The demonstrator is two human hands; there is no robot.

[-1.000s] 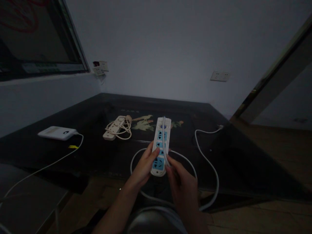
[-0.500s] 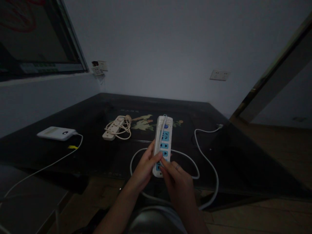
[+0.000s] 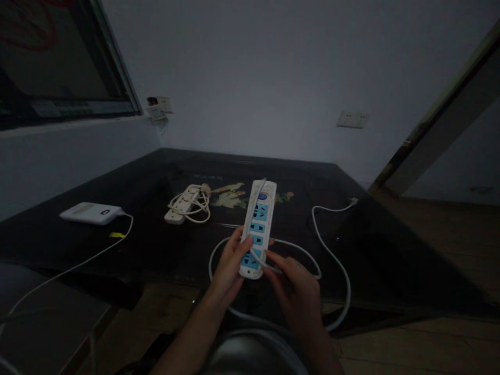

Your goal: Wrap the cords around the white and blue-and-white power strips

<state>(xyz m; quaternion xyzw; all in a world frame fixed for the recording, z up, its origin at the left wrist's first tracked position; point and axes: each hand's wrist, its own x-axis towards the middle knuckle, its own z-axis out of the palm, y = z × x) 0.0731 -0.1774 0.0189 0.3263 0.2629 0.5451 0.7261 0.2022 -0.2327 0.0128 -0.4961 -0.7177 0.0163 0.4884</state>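
My left hand [image 3: 229, 265] grips the near end of a white power strip [image 3: 258, 224] with blue sockets, holding it up over the front edge of a dark table [image 3: 156, 172]. Its thumb lies on the strip's face. My right hand [image 3: 292, 289] pinches the strip's white cord [image 3: 332, 260] just beside the strip's near end. The cord crosses the strip's lower face, then loops over the table and down in front of it.
A second cream power strip [image 3: 183, 205] with its cord coiled on it lies further back on the table. A white power bank [image 3: 90, 213] with a cable sits at the left. Wall sockets [image 3: 352, 120] are on the back wall. Wooden floor lies to the right.
The cord that ran lengthwise along the strip's face has come down to its near end. My right hand has drawn back to the right with the cord, and the strip's sockets are uncovered.
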